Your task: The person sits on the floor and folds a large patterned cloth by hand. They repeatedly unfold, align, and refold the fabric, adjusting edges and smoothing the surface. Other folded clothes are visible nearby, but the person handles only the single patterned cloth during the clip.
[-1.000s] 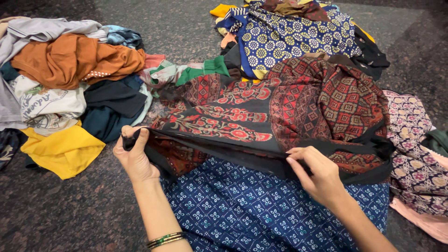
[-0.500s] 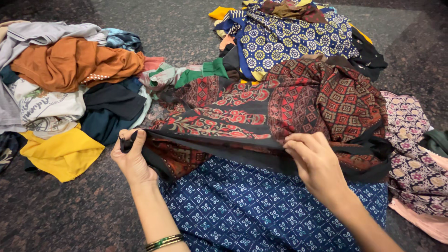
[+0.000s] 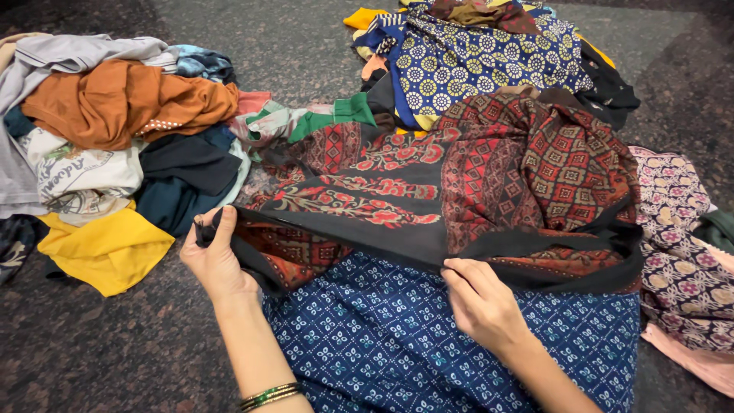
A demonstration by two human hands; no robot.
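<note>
while seen from above by a head-worn camera, two bare hands stretch the black hem of a red and black patterned garment across a dark speckled stone floor. the left hand is closed in a pinch on the hem's left end, thumb and fingers wrapped around a small bunch of black cloth, with a green and gold bangle on that wrist. the right hand is closed on the same hem further right, fingertips curled over the black edge near its middle. between the two grips the hem runs as a taut, slightly slanting band. the rest of the garment spreads away from the hands, up and to the right, its red diamond and floral print lying in loose folds, and its black edge continues past the right hand to the far right.

beneath both wrists, nearest the viewer, lies a dark blue cloth with small white motifs, partly covered by the held hem. to the left sits a heap of clothes: an orange garment, a grey one, a white printed shirt, a dark navy piece and a yellow cloth. above lies a blue and yellow circle-print fabric. at the right edge is a purple floral cloth.
</note>
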